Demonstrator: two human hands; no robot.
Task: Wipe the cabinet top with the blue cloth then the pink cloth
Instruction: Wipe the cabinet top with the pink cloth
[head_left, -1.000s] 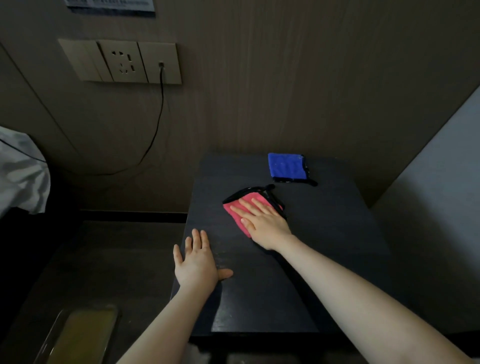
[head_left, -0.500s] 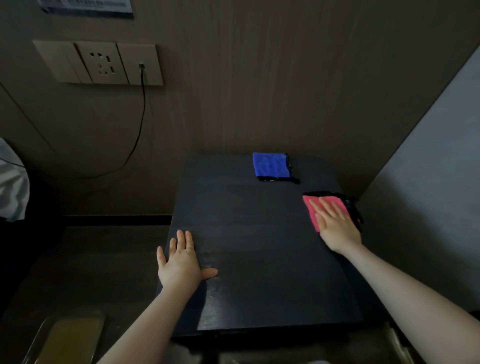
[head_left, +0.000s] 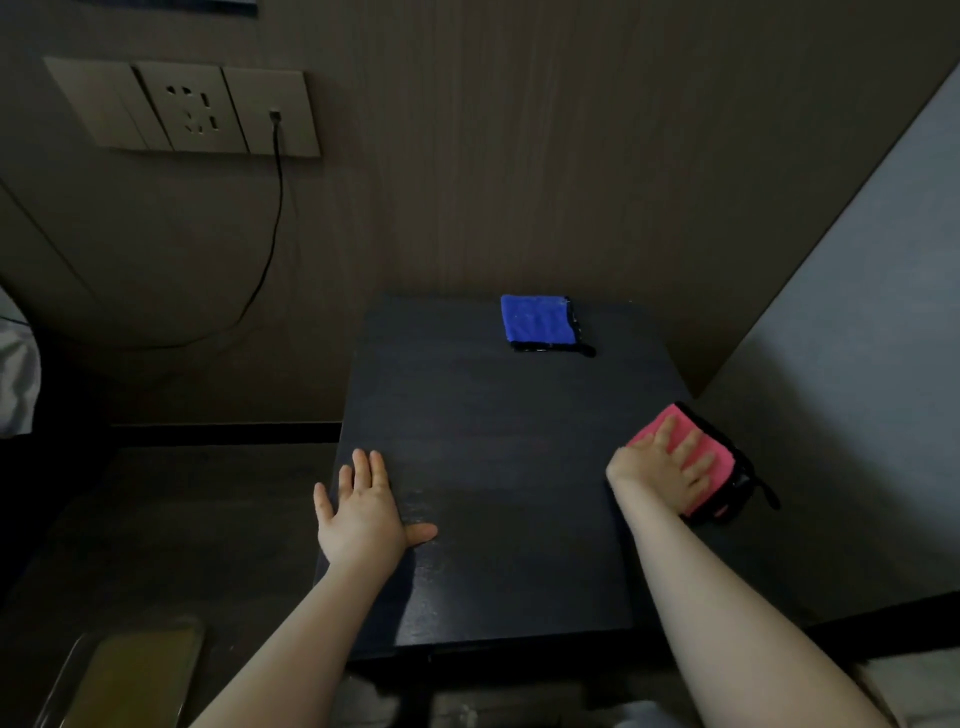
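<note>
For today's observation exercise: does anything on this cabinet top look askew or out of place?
Only the pink cloth: it overhangs the cabinet top's right edge under the right hand. The blue cloth lies folded near the back.

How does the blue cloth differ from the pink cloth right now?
The folded blue cloth lies untouched at the back of the dark cabinet top; the pink cloth sits at its right edge, nearer the person. The right hand presses flat on the pink one; no hand touches the blue. Both have black trim.
</note>
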